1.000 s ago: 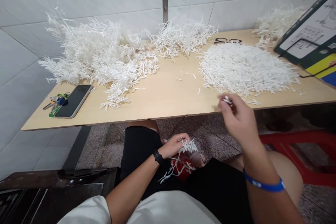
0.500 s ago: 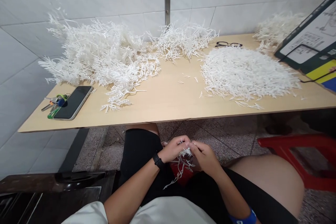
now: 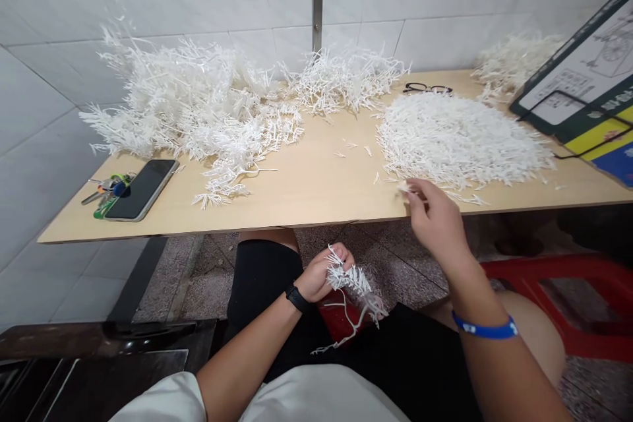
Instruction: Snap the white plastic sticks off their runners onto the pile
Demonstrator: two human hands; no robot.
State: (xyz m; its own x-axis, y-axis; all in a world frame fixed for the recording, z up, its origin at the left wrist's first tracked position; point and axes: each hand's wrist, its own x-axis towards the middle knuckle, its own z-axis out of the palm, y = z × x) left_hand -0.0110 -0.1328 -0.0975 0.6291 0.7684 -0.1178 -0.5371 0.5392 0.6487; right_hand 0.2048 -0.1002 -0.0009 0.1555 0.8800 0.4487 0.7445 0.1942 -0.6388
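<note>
My left hand (image 3: 327, 271), with a black band on its wrist, is closed around a cluster of white branched plastic strands (image 3: 357, 287) above my lap. A thin tail of the cluster dangles below it. My right hand (image 3: 438, 214) is at the table's front edge, thumb and fingers pinched on a small white plastic piece (image 3: 403, 186), slightly blurred. Just beyond my right hand lies a broad, low pile of short white plastic pieces (image 3: 459, 135). Several loose white bits (image 3: 350, 144) are scattered to the left of that pile.
Tangled white strands (image 3: 188, 99) heap up on the table's (image 3: 316, 191) left, with a smaller heap (image 3: 346, 79) at the back. A phone (image 3: 142, 190) and keys (image 3: 111, 191) lie front left. Glasses (image 3: 428, 88) and a printed box (image 3: 583, 86) are right. A red stool (image 3: 539, 270) stands below.
My right hand has left my left hand and moved up and right to the table edge, carrying a small white piece. My left hand keeps the cluster over my lap.
</note>
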